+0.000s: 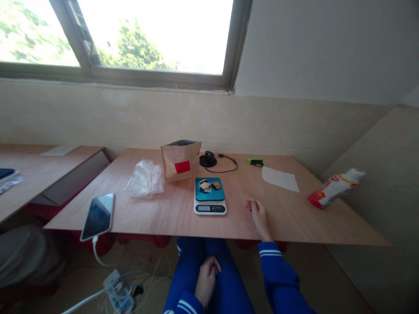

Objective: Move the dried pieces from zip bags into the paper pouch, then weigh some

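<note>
My right hand (258, 213) rests on the wooden tabletop, fingers curled in, with nothing visible in it. It lies to the right of a small white digital scale (210, 209), apart from it. On the scale's blue platform (220, 195) are several beige and brown pieces (205, 185), too small to name, with a small printed label. My left hand (207, 274) lies in my lap below the table edge, holding nothing, its fingers loosely bent and slightly apart. Behind the scale stands a brown paper pouch (176, 156), its top open, with a red label.
A clear plastic bag (145, 179) and a phone on a cable (98, 216) lie at left. Further back are a black round-based device (208, 159), its cable and a green-black screwdriver (255, 162). At right are white paper (280, 179) and a tilted bottle (335, 188). A power strip (118, 292) sits below.
</note>
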Demonstrator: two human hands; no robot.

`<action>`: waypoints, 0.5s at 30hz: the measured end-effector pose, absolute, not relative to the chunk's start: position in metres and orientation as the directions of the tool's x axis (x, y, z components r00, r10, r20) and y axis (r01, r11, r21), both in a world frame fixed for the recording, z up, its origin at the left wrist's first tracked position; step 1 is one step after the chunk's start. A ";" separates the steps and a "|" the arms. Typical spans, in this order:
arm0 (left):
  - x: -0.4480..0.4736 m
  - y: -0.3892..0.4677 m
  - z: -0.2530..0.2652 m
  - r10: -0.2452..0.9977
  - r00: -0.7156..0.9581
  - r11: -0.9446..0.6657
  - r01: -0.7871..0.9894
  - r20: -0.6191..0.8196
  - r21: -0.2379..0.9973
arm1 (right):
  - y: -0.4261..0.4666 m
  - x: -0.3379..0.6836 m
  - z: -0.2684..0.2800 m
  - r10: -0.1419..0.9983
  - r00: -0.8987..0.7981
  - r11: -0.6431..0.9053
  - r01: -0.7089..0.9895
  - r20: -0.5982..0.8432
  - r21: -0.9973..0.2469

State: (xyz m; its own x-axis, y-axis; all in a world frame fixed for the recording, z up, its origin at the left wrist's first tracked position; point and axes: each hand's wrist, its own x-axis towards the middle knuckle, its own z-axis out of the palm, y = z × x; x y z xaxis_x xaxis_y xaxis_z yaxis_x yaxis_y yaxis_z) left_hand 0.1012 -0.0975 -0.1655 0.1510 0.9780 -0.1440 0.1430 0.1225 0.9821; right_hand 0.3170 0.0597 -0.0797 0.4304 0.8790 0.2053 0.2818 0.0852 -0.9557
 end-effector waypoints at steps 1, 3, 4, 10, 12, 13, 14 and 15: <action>0.101 -0.099 -0.158 0.974 0.190 0.095 0.151 -0.123 0.984 | 0.060 0.317 -0.079 0.879 0.431 0.083 0.285 0.205 -0.955; 0.098 -0.099 -0.131 0.953 0.301 -0.021 0.163 -0.030 0.986 | 0.060 0.317 -0.078 0.881 0.428 0.078 0.288 0.201 -0.954; 0.095 -0.096 -0.112 0.937 0.348 -0.107 0.163 0.045 0.981 | 0.059 0.317 -0.078 0.883 0.425 0.077 0.285 0.198 -0.955; 0.040 -0.007 0.038 0.783 -0.083 -0.539 0.404 0.616 0.739 | 0.053 0.302 -0.060 0.883 0.430 0.105 0.206 0.187 -0.973; 0.016 0.041 0.077 0.670 -0.195 -0.531 0.548 0.716 0.646 | 0.053 0.286 -0.036 0.910 0.345 0.161 0.221 0.232 -0.962; 0.006 0.064 0.092 0.640 -0.192 -0.522 0.602 0.744 0.605 | 0.054 0.277 -0.019 0.925 0.269 0.209 0.235 0.270 -0.949; -0.004 0.084 0.102 0.620 -0.178 -0.509 0.650 0.764 0.564 | 0.057 0.266 0.000 0.932 0.185 0.265 0.238 0.312 -0.934; -0.011 0.102 0.109 0.618 -0.144 -0.490 0.698 0.773 0.522 | 0.060 0.255 0.022 0.925 0.107 0.335 0.222 0.364 -0.916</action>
